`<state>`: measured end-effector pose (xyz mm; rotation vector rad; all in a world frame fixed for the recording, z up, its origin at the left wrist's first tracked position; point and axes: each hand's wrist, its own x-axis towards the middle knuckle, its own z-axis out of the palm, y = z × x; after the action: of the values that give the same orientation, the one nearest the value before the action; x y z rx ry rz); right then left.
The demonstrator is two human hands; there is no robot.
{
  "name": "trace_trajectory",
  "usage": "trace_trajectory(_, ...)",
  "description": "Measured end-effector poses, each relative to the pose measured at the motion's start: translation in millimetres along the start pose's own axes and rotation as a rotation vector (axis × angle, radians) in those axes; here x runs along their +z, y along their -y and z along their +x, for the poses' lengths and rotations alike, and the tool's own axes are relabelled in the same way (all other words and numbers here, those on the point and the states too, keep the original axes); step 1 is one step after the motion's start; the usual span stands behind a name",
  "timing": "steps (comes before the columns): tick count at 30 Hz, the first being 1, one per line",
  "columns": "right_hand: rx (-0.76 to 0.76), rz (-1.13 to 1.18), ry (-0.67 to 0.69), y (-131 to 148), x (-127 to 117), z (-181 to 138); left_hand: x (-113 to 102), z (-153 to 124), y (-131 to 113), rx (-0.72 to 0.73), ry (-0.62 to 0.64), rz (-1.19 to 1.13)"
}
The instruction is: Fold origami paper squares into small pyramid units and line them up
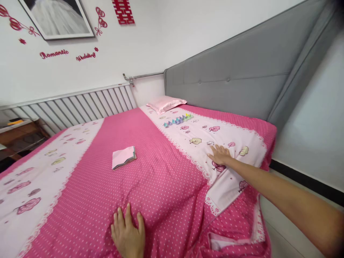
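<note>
My left hand (128, 232) lies flat with fingers spread on the pink dotted bedspread (161, 186) near the bottom of the view. Farther right, my right hand (220, 155) rests palm down on the white band with printed trees, fingers stretched out and holding nothing. The cloth wrinkles between the hands and bunches into folds at the bed's near right corner. Ahead of my left hand sits a stack of pink paper sheets (123, 157). Beyond my right hand, a row of small folded paper shapes (178, 120) in blue, purple, green and yellow lies on the white band.
A pink pillow (166, 104) lies at the far corner by the grey padded headboard (215, 77). A radiator (80, 104) runs along the wall under a framed picture (60, 19) and red wall decorations. At left stands a wooden side table (20, 130).
</note>
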<state>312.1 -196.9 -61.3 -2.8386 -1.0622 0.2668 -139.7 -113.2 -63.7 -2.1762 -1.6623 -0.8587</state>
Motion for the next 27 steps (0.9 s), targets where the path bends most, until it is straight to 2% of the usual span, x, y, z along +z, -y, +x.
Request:
trace_trajectory(10, 0.023, -0.008, 0.055, 3.1, -1.8, 9.3, 3.2, 2.0, -0.3, 0.017, -0.077, -0.011)
trace_trajectory(14, 0.025, 0.000, 0.061, 2.6, -3.6, 5.8, -2.5, 15.3, -0.4, 0.064, -0.044, -0.054)
trace_trajectory(17, 0.034, 0.012, 0.077, 4.2, -17.6, 11.0, -10.7, 45.2, -6.3, 0.038, 0.037, -0.124)
trace_trajectory(21, 0.092, 0.023, 0.040, 21.7, -49.0, 33.0, -11.9, 104.9, -15.4, 0.044, 0.128, -0.181)
trace_trajectory(24, 0.099, 0.027, -0.097, 46.7, -55.7, 42.1, 4.6, 147.6, -16.2, 0.103, 0.115, -0.166)
trace_trajectory(27, 0.041, 0.029, -0.188, 69.2, -34.9, 31.2, 33.1, 177.2, -10.6, 0.121, 0.160, -0.110)
